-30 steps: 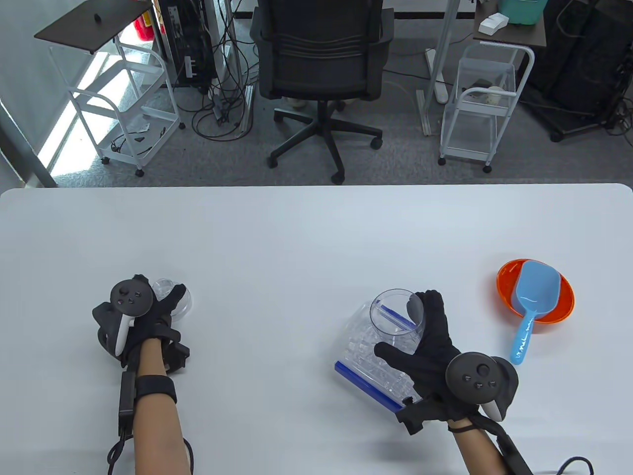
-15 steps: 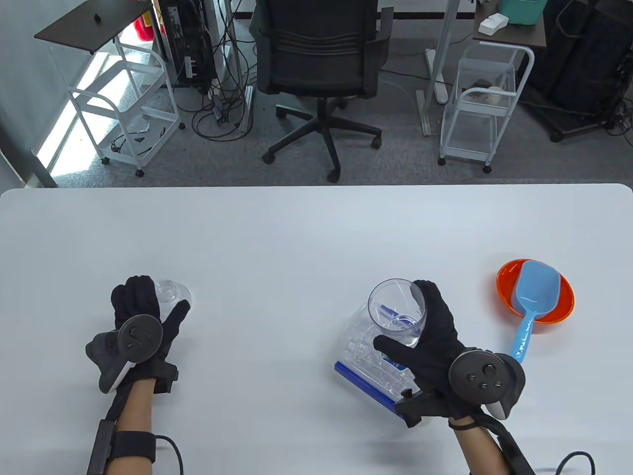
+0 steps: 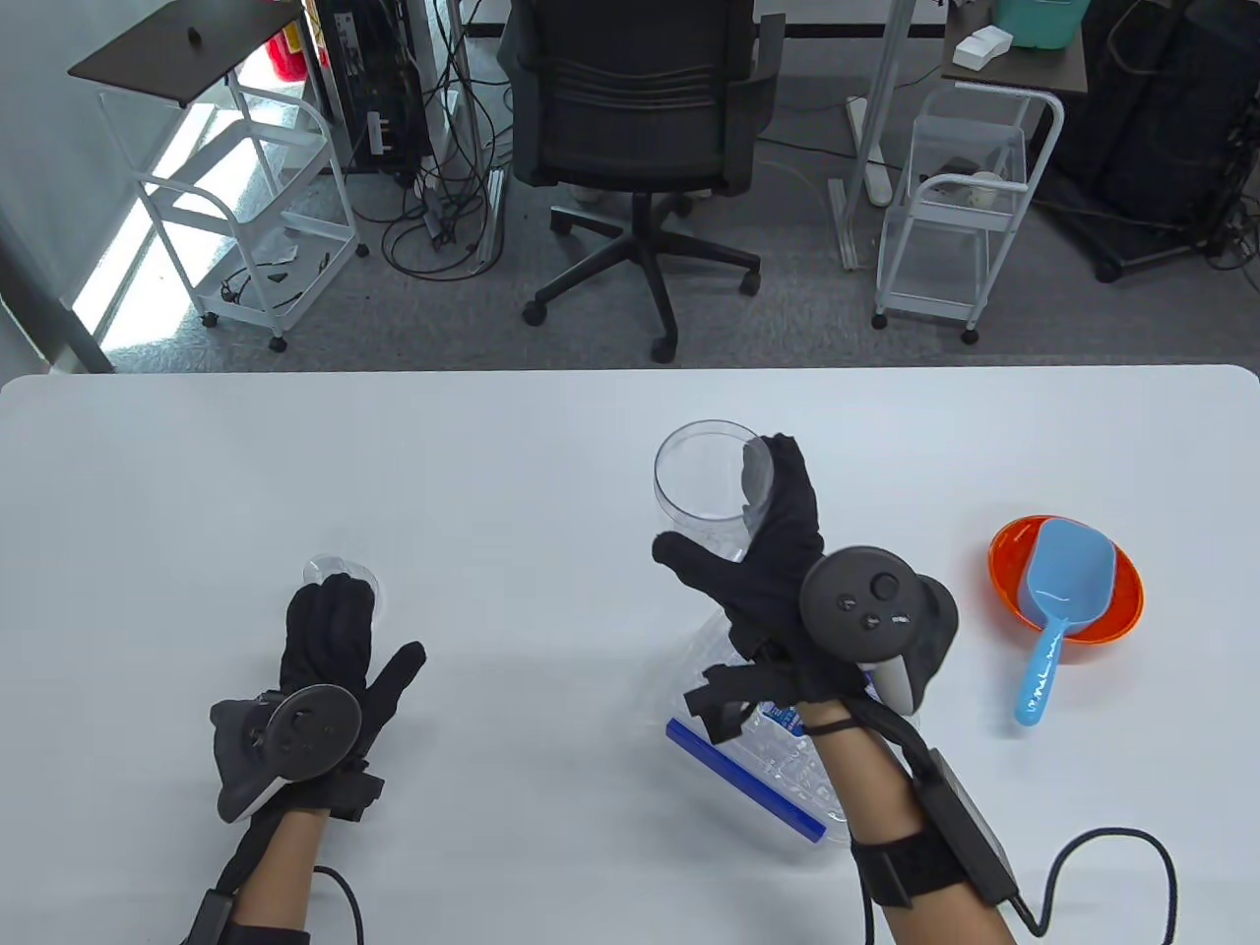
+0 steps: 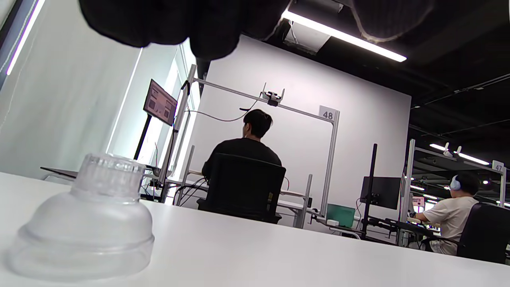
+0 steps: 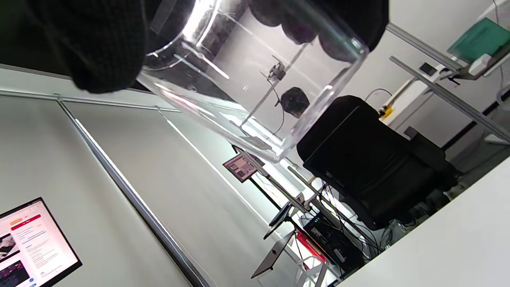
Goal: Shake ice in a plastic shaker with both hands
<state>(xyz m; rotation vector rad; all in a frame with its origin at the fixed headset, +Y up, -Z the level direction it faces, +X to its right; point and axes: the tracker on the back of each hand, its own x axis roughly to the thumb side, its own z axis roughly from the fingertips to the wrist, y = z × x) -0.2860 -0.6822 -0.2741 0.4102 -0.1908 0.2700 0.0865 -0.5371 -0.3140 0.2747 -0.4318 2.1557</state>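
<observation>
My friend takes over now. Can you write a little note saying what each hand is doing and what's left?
Right hand grips the clear shaker cup, lifted off the table; it looks empty.
Left hand hovers over the clear shaker lid, which sits on the table; contact can't be confirmed.
The ice bag lies under the right arm; the blue scoop rests in the orange bowl.
Done: cup picked up.
Left: add ice, fit the lid, shake with both hands.

Right hand [image 3: 778, 561] grips the clear shaker cup [image 3: 704, 482] above the bench [image 3: 541, 463]; left hand [image 3: 330, 640] (fingers extended) covers the clear lid [image 3: 330, 569].
</observation>
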